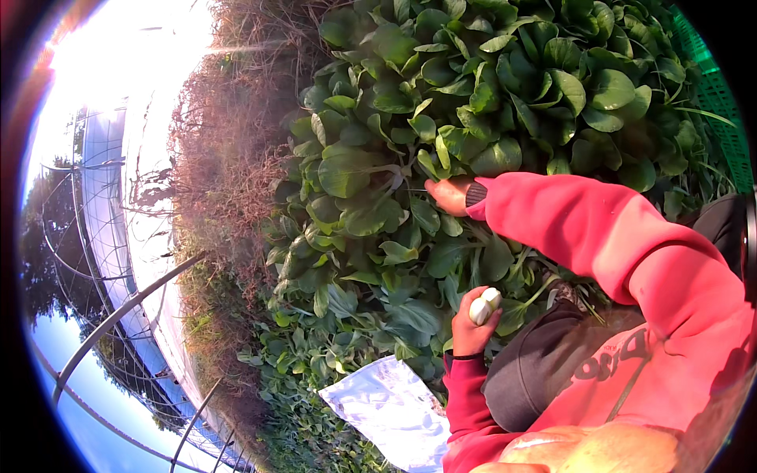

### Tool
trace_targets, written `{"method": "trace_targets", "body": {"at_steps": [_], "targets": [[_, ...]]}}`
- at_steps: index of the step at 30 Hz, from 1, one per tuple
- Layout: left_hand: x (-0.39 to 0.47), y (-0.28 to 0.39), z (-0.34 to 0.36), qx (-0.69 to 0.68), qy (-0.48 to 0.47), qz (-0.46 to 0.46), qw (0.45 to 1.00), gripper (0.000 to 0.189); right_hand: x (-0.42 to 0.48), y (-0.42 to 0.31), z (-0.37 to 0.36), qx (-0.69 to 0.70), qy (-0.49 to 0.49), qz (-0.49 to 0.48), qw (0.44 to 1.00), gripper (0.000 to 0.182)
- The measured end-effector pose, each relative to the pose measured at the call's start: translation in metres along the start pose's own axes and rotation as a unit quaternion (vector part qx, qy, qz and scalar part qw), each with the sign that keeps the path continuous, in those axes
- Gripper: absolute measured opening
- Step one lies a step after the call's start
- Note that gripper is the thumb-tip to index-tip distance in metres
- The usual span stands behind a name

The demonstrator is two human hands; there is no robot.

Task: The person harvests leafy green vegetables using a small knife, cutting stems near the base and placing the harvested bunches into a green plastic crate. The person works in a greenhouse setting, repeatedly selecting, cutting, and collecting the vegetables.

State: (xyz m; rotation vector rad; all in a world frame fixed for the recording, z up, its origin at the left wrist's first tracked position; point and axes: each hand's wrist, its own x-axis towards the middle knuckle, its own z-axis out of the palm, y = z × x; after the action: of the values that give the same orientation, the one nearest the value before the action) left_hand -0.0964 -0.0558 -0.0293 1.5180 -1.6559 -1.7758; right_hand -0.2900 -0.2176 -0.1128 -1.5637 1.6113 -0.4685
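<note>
My left hand [471,325], in the lower middle, is closed around leafy greens, likely bok choy, whose two pale stem bases [485,306] stick up from the grip. My right hand [450,196] reaches among the bok choy plants [349,171], its fingers largely closed. A thin, light, blade-like tool [416,190] extends from it towards the pale stems of a plant [395,176]; its handle is hidden in the hand. Broad green leaves surround the right hand and partly cover the stems.
A green plastic crate [712,94] stands at the upper right edge. A white sheet or sack [393,408] lies on low plants near my left forearm. Dry weeds [230,154] border the bed, with curved metal hoops [127,304] beyond. My bent knee [514,378] is beside the plants.
</note>
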Motion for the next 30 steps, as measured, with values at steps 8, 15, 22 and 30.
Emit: {"method": "trace_targets", "body": {"at_steps": [8,15,22,30], "targets": [[0.022,0.022,0.014,0.094,-0.002,0.066,0.993,0.044,-0.051,0.051,0.032,-0.247,0.055,-0.095,0.963,0.022],[0.042,0.043,-0.008,0.176,0.077,0.159,0.968,0.044,-0.024,0.024,-0.013,0.013,0.002,-0.038,0.999,0.019],[0.067,0.076,-0.007,0.302,0.026,0.228,0.925,0.044,0.063,0.033,0.025,0.020,0.124,-0.012,0.992,0.024],[0.140,0.102,-0.030,0.484,0.056,0.223,0.844,0.045,0.060,0.035,-0.008,0.302,0.027,0.155,0.940,0.027]]}}
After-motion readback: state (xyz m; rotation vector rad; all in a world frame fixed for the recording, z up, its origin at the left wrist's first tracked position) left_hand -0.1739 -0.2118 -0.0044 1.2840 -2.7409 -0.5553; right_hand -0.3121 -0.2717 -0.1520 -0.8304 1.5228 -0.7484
